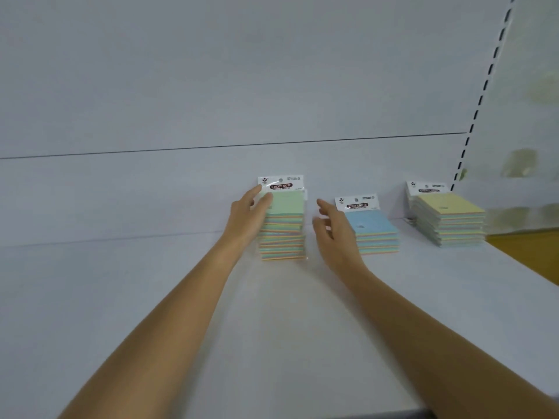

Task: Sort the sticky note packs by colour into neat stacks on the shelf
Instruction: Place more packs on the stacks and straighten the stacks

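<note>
Three stacks of sticky note packs stand on the white shelf (272, 328). The green-topped stack (286, 225) is in the middle, the blue-topped stack (373, 228) to its right, and the yellow-topped stack (450, 217) at the far right. My left hand (248, 213) rests against the left side of the green stack, its fingers straight and touching the top pack. My right hand (331, 228) hovers with fingers spread in the gap between the green and blue stacks, holding nothing.
The shelf's white back panel (242, 101) rises behind the stacks. A slotted upright (484, 92) marks the shelf's right end, with a translucent divider (520, 116) past it. A yellow-brown surface (526, 252) shows beyond the right edge.
</note>
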The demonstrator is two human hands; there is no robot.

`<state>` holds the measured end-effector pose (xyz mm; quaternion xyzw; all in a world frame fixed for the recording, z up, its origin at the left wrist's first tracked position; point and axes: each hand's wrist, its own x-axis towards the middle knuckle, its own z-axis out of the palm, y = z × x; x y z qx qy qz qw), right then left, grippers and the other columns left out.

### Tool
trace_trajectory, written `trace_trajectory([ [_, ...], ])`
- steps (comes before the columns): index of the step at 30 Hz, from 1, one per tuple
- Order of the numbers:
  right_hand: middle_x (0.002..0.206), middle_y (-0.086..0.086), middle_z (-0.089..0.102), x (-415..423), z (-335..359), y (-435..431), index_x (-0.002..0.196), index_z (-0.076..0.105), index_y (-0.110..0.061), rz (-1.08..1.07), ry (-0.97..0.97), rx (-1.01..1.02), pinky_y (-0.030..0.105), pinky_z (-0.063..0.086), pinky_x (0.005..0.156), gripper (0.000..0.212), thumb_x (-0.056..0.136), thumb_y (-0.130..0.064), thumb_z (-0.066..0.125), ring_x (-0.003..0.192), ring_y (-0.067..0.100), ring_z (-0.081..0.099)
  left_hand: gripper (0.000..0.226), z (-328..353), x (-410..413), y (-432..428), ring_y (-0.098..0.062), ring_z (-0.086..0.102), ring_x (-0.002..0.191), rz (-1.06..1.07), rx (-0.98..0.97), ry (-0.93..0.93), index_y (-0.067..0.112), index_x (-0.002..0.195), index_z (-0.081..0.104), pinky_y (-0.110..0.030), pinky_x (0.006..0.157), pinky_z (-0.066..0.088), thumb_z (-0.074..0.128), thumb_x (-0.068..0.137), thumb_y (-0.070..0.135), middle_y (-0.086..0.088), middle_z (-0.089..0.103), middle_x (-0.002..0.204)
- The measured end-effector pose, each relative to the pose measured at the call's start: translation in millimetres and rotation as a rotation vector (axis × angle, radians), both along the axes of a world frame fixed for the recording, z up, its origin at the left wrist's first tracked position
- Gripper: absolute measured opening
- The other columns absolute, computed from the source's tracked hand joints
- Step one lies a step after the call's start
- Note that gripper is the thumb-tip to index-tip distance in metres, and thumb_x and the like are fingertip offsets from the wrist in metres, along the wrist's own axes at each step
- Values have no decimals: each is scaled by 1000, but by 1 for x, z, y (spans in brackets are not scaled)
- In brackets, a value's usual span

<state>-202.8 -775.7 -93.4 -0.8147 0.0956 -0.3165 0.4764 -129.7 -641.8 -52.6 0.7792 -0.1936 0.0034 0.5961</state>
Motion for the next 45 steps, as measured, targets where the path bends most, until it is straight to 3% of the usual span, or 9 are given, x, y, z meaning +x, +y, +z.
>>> trace_trajectory([
  [3,140,0,41,-6,6,9,140,35,-23,97,-65,-70,28,33,107,54,90,-31,54,128,12,39,35,-17,-16,9,16,56,87,-24,-57,-144,39,121,42,3,72,41,48,95,17,19,48,102],
  [8,145,3,34,3,0,18,139,38,-19,105,7,-217,7,19,98,54,89,-25,57,137,12,30,59,-46,-14,24,-12,38,128,-24,91,-330,20,141,33,-30,109,33,59,88,21,11,43,130],
  [17,140,5,48,3,2,14,130,50,-11,106,-42,-138,37,36,110,42,89,-15,57,130,20,45,48,-45,-14,18,-16,55,105,53,2,-388,11,125,53,-23,89,49,69,80,12,3,50,111],
  [21,150,2,30,2,0,11,147,16,-22,131,119,-129,33,27,115,85,81,-28,68,140,15,29,72,-41,-22,22,7,48,111,-13,-6,-263,27,134,36,-14,94,42,74,75,12,12,49,114],
  [24,151,7,30,4,-7,7,148,-6,-15,226,322,-92,37,29,114,106,77,-23,72,139,22,32,81,-45,-20,26,-8,51,110,-92,122,-65,12,136,36,-22,91,42,81,68,18,10,48,113],
  [31,124,7,59,9,-15,0,141,28,-10,236,345,-58,24,49,90,77,77,-14,71,96,13,62,49,-54,-17,27,-6,58,89,-80,151,-115,7,122,53,5,64,44,71,76,4,2,61,103],
  [36,126,7,59,10,-14,0,127,47,-10,225,301,-89,36,48,98,59,74,-17,72,111,21,59,49,-51,-16,27,-10,59,93,-80,173,-131,12,121,57,3,64,42,73,75,10,1,63,108],
  [40,109,-1,59,9,-7,0,120,53,-6,210,284,-48,21,42,86,39,82,-5,63,100,12,56,38,-49,-12,29,-17,64,105,-49,173,-140,17,118,62,-16,81,45,69,80,17,1,67,117],
  [45,106,-3,61,6,-6,1,118,57,-8,206,251,-58,18,40,85,36,83,-4,62,99,10,57,38,-49,-13,28,-11,62,89,-21,179,-169,15,120,60,7,65,37,66,83,14,-1,65,120],
])
